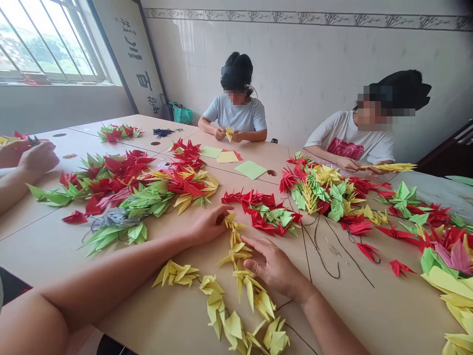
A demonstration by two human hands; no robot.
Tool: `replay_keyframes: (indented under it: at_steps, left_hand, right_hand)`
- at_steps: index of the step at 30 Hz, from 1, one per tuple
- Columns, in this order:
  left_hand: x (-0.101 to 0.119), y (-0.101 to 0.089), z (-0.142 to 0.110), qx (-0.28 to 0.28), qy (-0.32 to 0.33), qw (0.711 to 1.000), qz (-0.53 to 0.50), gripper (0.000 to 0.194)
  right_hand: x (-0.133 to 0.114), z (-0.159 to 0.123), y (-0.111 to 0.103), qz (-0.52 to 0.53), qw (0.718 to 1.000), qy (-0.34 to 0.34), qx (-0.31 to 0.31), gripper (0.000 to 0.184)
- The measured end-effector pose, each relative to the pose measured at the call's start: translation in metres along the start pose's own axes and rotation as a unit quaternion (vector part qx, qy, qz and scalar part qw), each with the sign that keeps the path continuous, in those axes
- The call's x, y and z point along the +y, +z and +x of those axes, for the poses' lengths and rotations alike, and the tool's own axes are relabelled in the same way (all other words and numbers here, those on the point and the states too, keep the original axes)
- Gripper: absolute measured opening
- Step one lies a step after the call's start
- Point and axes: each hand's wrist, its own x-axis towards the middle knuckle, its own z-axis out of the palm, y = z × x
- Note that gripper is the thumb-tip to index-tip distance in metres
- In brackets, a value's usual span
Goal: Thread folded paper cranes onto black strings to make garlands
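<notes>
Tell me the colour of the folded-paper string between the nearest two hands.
The folded-paper string is yellow, seen best in the head view.

The yellow folded pieces (234, 325) are paper, matt and crisply creased, with smooth flat faces. The red strand (246, 198) is paper too, in a deeper, faintly shiny finish. A green square sheet (251, 170) looks smooth and uncreased. Dark cord (349, 251), matt and threadlike, lies by a thin, shiny wire-like piece (336, 250) that looks metal. The bench (380, 320) has a smooth, low-sheen top; the wall (273, 74) wears glossy tiles, and the pale blue shirt (236, 116) is soft matt cloth.
</notes>
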Motion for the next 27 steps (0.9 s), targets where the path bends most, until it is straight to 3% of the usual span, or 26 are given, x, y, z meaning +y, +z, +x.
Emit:
replay_keyframes:
  at_steps: [2, 4, 7, 10, 17, 22, 27]
  left_hand:
    - [-0.001, 0.005, 0.008, -0.020, -0.001, 0.999, -0.044, 0.049]
    - [-0.001, 0.009, 0.015, -0.038, 0.000, 0.997, -0.065, 0.053]
    - [0.001, 0.014, 0.025, -0.062, 0.001, 0.993, -0.101, 0.055]
    - [0.004, 0.016, 0.032, -0.082, -0.003, 0.987, -0.136, 0.054]
    - [0.007, 0.008, 0.038, -0.131, -0.029, 0.971, -0.196, 0.048]
    - [0.012, 0.026, 0.037, -0.137, -0.032, 0.967, -0.214, 0.044]
    - [0.017, 0.036, 0.033, -0.181, -0.038, 0.960, -0.212, 0.045]
  right_hand:
    - [-0.003, 0.000, 0.002, 0.076, 0.997, 0.022, -0.006, 0.049]
    - [0.000, 0.001, 0.002, 0.105, 0.992, 0.042, 0.054, 0.042]
    - [0.012, 0.007, 0.001, 0.078, 0.981, 0.062, 0.165, 0.040]
    - [0.022, 0.013, 0.000, 0.068, 0.975, 0.079, 0.199, 0.040]
    - [0.027, 0.029, 0.001, 0.065, 0.971, 0.093, 0.212, 0.041]
    - [0.023, 0.033, 0.002, 0.080, 0.971, 0.079, 0.209, 0.044]
    - [0.020, 0.030, -0.002, 0.116, 0.974, 0.072, 0.182, 0.039]
